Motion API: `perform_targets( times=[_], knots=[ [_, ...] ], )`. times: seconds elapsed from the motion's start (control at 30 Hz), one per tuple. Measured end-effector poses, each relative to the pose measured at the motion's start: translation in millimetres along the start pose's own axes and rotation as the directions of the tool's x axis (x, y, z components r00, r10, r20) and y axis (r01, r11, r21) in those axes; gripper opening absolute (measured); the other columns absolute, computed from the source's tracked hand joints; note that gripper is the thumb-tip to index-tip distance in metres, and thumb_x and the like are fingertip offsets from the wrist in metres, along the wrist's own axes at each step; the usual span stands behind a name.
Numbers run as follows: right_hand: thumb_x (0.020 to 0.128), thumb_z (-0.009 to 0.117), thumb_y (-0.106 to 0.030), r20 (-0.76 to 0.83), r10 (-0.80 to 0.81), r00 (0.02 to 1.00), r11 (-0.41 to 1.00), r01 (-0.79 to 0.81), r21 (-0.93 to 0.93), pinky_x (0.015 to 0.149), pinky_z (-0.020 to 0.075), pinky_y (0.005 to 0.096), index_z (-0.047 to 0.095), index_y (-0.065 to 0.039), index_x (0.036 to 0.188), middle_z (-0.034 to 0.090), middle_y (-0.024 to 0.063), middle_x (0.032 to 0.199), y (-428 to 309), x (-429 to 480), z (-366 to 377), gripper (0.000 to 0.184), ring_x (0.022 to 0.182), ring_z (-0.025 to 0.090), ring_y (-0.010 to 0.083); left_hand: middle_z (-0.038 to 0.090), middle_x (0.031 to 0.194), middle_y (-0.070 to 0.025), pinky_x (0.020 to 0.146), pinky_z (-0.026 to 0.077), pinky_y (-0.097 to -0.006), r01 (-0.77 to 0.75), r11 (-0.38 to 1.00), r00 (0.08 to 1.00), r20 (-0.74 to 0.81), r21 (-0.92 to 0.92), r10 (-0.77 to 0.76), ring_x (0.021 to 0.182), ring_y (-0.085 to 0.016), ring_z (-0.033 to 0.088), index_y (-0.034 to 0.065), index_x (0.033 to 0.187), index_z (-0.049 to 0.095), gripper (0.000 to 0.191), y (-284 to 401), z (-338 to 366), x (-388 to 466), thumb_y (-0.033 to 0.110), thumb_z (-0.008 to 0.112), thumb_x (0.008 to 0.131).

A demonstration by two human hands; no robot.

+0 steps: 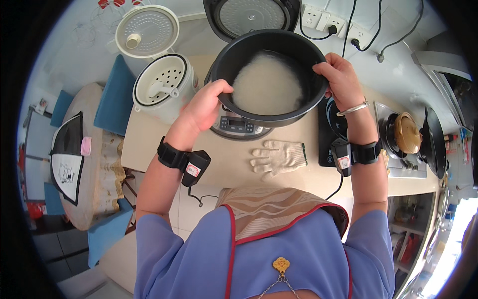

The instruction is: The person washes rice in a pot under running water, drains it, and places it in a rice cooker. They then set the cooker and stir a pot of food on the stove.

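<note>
A dark inner pot (pixel 317 89) is held over the rice cooker (pixel 233 129), whose lid (pixel 252 17) stands raised behind it. White rice (pixel 267 84) in cloudy water lies inside the pot. On the near left side of the rim, my left hand (pixel 207 102) grips with the thumb over the edge. My right hand (pixel 340 76) grips the rim on the right, its thumb over the edge too. The pot hides most of the cooker's opening, so I cannot tell whether its base touches the cooker. Below the cooker's control panel, a knitted work glove (pixel 278 159) lies on the counter.
A white rice cooker (pixel 162 88) with a perforated steamer insert and spoon stands at left, lid up. At right are a black induction cooktop (pixel 326 149), a gas stove with a lidded clay pot (pixel 407 132), and a wok (pixel 435 144). Power cords (pixel 351 26) hang along the wall.
</note>
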State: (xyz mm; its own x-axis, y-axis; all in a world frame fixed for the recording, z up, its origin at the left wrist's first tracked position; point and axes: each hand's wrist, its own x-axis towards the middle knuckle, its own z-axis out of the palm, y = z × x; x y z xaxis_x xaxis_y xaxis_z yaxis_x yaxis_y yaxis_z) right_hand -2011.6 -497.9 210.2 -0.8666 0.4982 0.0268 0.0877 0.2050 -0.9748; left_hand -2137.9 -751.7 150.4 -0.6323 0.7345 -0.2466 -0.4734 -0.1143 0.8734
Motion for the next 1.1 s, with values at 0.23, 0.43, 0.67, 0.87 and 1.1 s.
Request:
perform_targets(
  times=[0.23, 0.43, 0.67, 0.87, 1.1],
  knots=[
    [0.082, 0.062, -0.014, -0.053, 0.01, 0.999, 1.0, -0.009, 0.001, 0.037, 0.0348, 0.0206, 0.053, -0.007, 0.074, 0.051, -0.0019, 0.059, 25, 31, 32, 0.014, 0.042, 0.045, 0.0067, 0.058, 0.098, -0.0046, 0.084, 0.044, -0.034, 0.044, 0.999, 0.999, 0.023, 0.029, -0.045, 0.092, -0.015, 0.053, 0.0017, 0.104, 0.056, 0.023, 17, -41, 36, 0.012, 0.051, 0.085],
    [0.083, 0.062, -0.012, -0.024, 0.116, 0.993, 0.993, -0.115, 0.041, 0.035, 0.0359, 0.0218, 0.052, -0.005, 0.075, 0.053, 0.0005, 0.059, 50, 68, 49, 0.014, 0.041, 0.048, 0.0083, 0.061, 0.098, -0.0069, 0.085, 0.044, -0.0332, -0.09, 0.994, 0.991, -0.089, 0.067, 0.096, 0.092, -0.017, 0.056, -0.0003, 0.099, 0.059, 0.022, 33, -42, 54, 0.015, 0.053, 0.085],
    [0.082, 0.063, -0.015, -0.05, 0.147, 0.988, 0.985, -0.151, -0.088, 0.034, 0.0353, 0.0233, 0.051, -0.004, 0.07, 0.05, 0.0023, 0.053, 72, 90, 64, 0.021, 0.038, 0.047, 0.0102, 0.054, 0.112, -0.0098, 0.093, 0.04, -0.0346, 0.145, 0.984, 0.981, -0.147, 0.107, -0.129, 0.104, -0.02, 0.051, 0.0025, 0.119, 0.045, 0.042, 17, -75, 88, 0.018, 0.052, 0.08],
    [0.082, 0.064, -0.021, -0.049, 0.19, 0.981, 0.955, -0.196, -0.224, 0.035, 0.036, 0.0233, 0.048, -0.004, 0.068, 0.047, 0.0019, 0.052, 97, 96, 66, 0.027, 0.039, 0.045, 0.0102, 0.02, 0.15, -0.02, 0.109, 0.026, -0.0389, 0.048, 0.867, 0.978, -0.2, 0.495, 0.06, 0.139, -0.031, 0.022, 0.0062, 0.149, 0.011, 0.09, -4, -97, 118, 0.023, 0.053, 0.072],
    [0.079, 0.063, -0.033, 0.034, 0.083, 0.996, 0.794, -0.046, -0.606, 0.061, 0.0486, 0.0412, 0.05, 0.001, 0.07, 0.057, 0.0174, 0.06, 122, 99, 61, 0.037, 0.06, 0.058, 0.0319, 0.014, 0.153, -0.0206, 0.112, 0.018, -0.0466, 0.199, 0.489, 0.95, -0.289, 0.849, 0.115, 0.141, -0.036, 0.016, 0.0022, 0.149, 0.007, 0.094, -19, -103, 121, 0.031, 0.053, 0.073]
  ],
)
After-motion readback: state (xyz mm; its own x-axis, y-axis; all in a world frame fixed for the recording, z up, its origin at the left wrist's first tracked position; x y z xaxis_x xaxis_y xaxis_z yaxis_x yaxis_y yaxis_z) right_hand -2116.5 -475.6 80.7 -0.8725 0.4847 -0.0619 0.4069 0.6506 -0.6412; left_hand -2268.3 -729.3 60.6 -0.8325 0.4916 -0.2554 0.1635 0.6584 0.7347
